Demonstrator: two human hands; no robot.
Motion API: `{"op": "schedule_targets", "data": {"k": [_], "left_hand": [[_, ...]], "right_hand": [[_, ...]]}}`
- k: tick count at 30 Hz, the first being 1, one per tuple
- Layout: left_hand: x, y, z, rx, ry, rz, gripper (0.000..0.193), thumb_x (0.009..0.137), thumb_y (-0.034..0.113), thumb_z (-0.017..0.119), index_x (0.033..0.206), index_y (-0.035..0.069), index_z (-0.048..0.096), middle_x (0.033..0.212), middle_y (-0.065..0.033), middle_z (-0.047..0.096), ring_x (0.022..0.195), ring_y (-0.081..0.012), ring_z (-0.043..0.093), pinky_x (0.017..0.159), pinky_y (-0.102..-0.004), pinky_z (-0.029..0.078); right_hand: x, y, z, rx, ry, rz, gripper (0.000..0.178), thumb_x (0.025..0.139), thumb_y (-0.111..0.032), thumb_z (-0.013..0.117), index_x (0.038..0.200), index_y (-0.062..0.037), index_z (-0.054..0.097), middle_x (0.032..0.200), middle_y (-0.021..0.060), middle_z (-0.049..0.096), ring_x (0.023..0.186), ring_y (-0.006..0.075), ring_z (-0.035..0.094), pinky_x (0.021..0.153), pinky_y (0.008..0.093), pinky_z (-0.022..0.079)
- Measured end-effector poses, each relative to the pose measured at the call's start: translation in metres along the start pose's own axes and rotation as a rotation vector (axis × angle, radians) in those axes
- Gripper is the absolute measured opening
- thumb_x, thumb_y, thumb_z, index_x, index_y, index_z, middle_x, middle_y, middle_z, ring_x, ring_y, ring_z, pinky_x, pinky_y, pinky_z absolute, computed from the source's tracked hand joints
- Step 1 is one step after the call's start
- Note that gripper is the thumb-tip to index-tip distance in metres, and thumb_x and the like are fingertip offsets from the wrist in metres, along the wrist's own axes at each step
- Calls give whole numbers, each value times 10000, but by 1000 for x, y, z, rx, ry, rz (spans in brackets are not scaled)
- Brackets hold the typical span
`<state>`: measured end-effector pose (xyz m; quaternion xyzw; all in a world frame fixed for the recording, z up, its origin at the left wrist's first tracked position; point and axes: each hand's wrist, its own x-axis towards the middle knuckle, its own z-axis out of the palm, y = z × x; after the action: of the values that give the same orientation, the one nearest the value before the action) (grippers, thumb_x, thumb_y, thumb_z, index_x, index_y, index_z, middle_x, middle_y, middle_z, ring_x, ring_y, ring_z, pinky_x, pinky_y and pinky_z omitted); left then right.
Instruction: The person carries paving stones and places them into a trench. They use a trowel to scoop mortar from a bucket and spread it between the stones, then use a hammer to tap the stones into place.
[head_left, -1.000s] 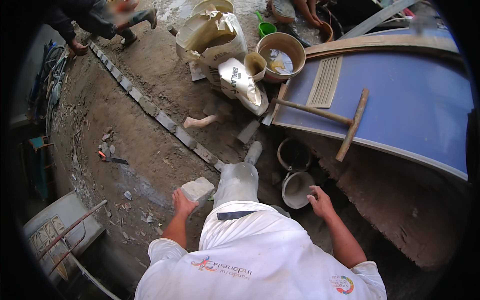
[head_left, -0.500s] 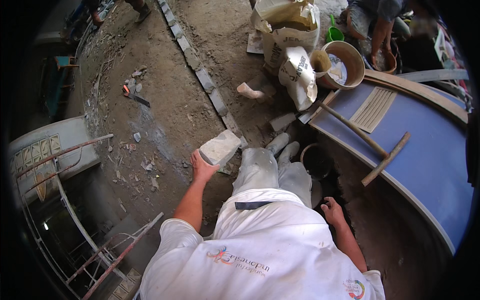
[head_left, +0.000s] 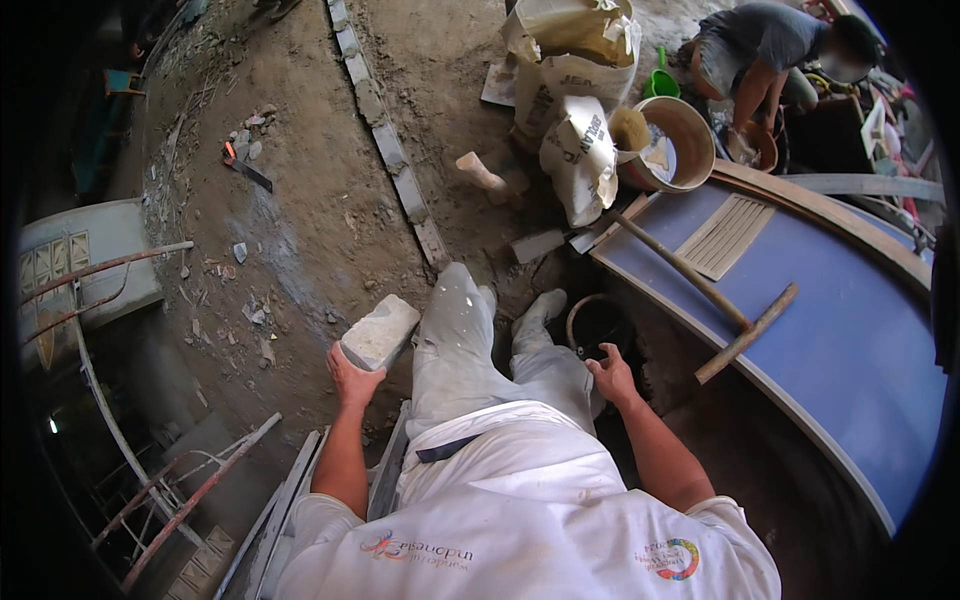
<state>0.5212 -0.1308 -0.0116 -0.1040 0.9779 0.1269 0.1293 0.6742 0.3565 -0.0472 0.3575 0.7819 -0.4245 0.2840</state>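
Left hand point(head_left: 355, 377) is gripping a pale-grey rectangular masonry block point(head_left: 382, 332) by its near end; right hand point(head_left: 613, 376) is hanging empty, fingers apart. Supporting the far end is looking prudent.

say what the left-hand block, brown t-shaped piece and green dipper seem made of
Block in the left hand: probably concrete or stone, matte, rough pale face. T-shaped piece: wood or rusted metal, unclear; dull brown, rounded. Green dipper: likely plastic, smooth uniform colour.
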Motion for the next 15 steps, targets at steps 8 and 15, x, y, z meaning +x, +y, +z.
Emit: {"op": "schedule_targets", "data": {"k": [8,15], "left_hand": [[-12,-120,-11,141,-74,-335,974,501,219,848,1295,-34,344,1271,-257,425,1228,-429,400,1074,-488,334],[65,-240,23,283,-191,-430,975,527,165,842,1327,-41,325,1289,-265,411,1247,-441,383,1093,-487,315]], "right_hand": [[99,-31,73,-18,45,147,659,847,-426,675,1302,1,464,936,208,689,939,339,669,855,405,497],[229,-63,169,-90,130,308,800,828,-538,670,1368,3,433,1313,288,534,1236,398,520,1022,412,412]]}}
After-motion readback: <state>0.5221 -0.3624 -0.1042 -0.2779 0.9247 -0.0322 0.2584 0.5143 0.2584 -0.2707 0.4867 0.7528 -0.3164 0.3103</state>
